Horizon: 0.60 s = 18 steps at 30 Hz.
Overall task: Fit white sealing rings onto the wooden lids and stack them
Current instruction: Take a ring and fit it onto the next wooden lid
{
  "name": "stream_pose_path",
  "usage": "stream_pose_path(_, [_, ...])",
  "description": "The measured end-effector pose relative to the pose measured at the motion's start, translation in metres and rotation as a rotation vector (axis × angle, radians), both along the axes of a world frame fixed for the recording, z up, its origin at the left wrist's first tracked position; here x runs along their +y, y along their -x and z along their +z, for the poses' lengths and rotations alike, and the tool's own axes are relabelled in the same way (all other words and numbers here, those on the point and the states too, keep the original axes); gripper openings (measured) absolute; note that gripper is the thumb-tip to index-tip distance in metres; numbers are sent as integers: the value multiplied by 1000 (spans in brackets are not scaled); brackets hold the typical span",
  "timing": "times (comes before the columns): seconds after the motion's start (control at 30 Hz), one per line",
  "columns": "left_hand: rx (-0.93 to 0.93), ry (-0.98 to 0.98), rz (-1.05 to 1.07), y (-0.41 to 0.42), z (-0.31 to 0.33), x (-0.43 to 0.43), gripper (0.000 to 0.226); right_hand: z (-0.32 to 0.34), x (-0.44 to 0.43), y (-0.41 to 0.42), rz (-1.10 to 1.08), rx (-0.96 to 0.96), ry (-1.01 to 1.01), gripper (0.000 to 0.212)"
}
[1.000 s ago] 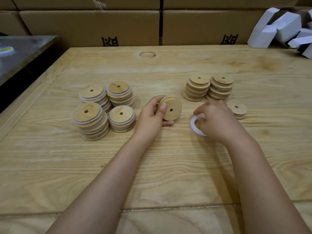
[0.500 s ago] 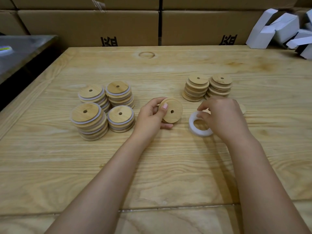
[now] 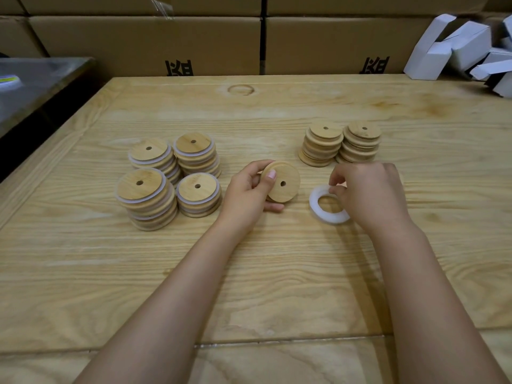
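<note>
While the left hand [image 3: 246,194] holds one wooden lid [image 3: 281,182] tilted on edge, thumb pressed on its face and fingers curled behind, the right hand [image 3: 368,195] pinches the far rim of a white sealing ring [image 3: 322,209] between thumb and fingertips; the ring's near side looks to rest on the bench [image 3: 277,273], though whether it is fully lifted cannot be told. Lid and ring sit side by side near the middle of the bench, close but apart. Further out, toward the left edge, stand four stacks of finished lids [image 3: 169,178] with white rims showing between the layers. Toward the far right stand two stacks of bare lids [image 3: 342,145], just beyond the right hand. Cardboard boxes [image 3: 194,42] line the far edge, and white cartons [image 3: 457,48] lie at the far right corner. The likely trouble lies in the ring itself: it appears soft and floppy, so a pinch at one point may let it sag, twist, or seat crookedly on the lid's stepped side. The lid, gripped only at its edge, could slip or roll away when the ring is pressed on. The right wrist is close to the bare stacks and could nudge them. The nearest finished stack already leans, so adding another lid carelessly might topple it.
</note>
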<state>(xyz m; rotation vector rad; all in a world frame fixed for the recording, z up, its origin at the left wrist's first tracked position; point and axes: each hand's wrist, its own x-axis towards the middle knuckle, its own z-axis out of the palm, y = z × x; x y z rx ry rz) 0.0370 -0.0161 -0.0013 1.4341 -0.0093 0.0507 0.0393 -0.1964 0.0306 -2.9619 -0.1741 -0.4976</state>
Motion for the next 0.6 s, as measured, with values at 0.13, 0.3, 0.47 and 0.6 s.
stream_pose_path(0.13, [5, 14, -2, 0, 2, 0, 18, 4, 1, -1, 34, 13, -298, 5])
stream_pose_path(0.3, [-2, 27, -25, 1, 5, 2, 20, 11, 7, 2, 104, 100, -713, 16])
stream_pose_path(0.47, [-38, 38, -40, 4, 6, 3, 21, 14, 13, 4, 182, 203, -982, 9])
stream_pose_path(0.6, [-79, 42, -46, 5, 6, 4, 15, 8, 26, 4, 217, 245, -1045, 4])
